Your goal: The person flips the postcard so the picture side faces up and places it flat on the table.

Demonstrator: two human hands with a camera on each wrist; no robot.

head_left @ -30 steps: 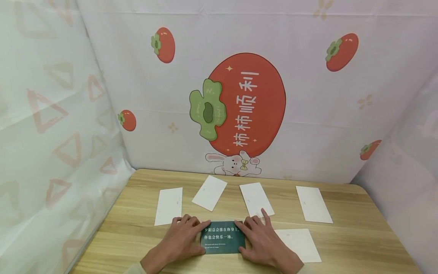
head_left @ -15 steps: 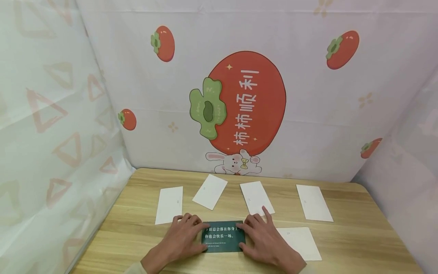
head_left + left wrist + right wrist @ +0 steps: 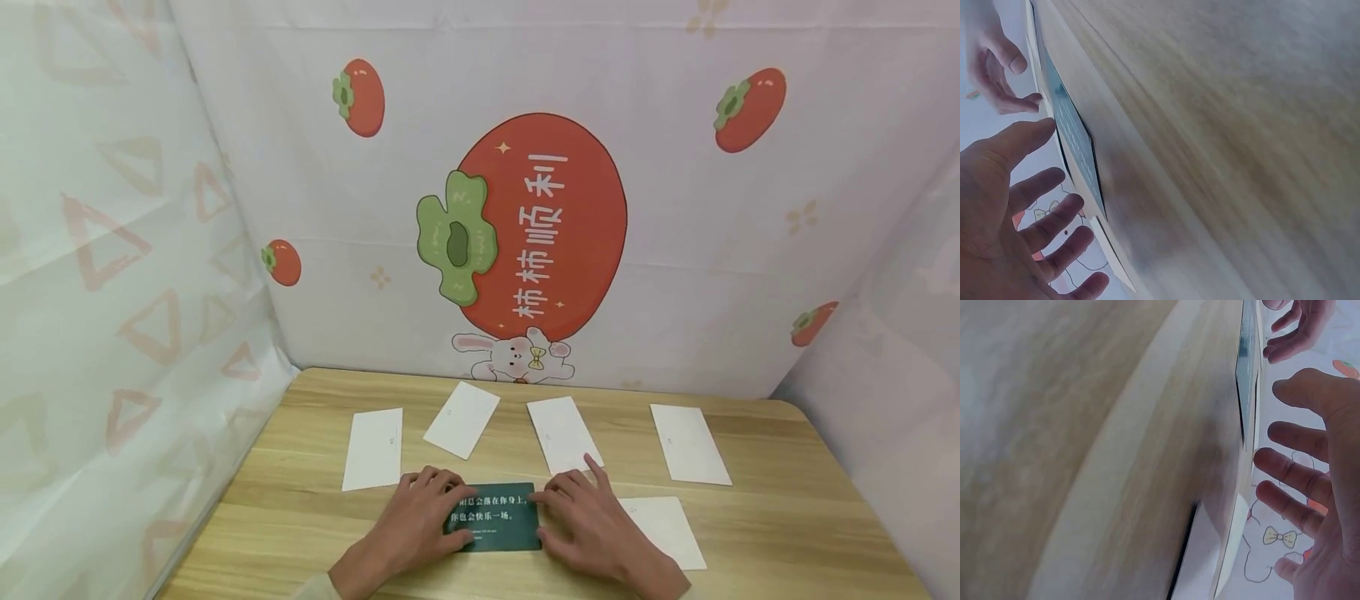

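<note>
A: How are the fingers being held?

B: Those of the left hand point(image 3: 420, 521) are hanging loosely bent over one end of the green card point(image 3: 501, 527); those of the right hand point(image 3: 600, 525) are spreading beside its other end. Neither hand is gripping anything. Whether a fingertip is touching the card, I can't tell.

A: So where is that card sitting?

B: It is lying on the table point(image 3: 285, 517) between the two thumbs, print facing up and reading upright for the person. I'm judging its placing as nearly done, since it is lying straight and nothing is pinching it.

A: And what is being left alone?

B: Five white ones. The nearest card point(image 3: 675, 529) is lying to the right of the right fingers, the wrist partly hiding it. Past the left fingers, the leftmost card point(image 3: 373, 450) is lying off to their left. Past the right fingers, the rightmost card point(image 3: 690, 444) is lying well to their right, while the middle card point(image 3: 558, 429) is showing just under the raised little finger. Farthest out, the tilted card point(image 3: 462, 421) is lying beyond the left fingertips.

A: Are those finished?

B: They're lying apart at differing angles, no hand holding them; the pictures aren't settling whether they're awaiting work.
</note>
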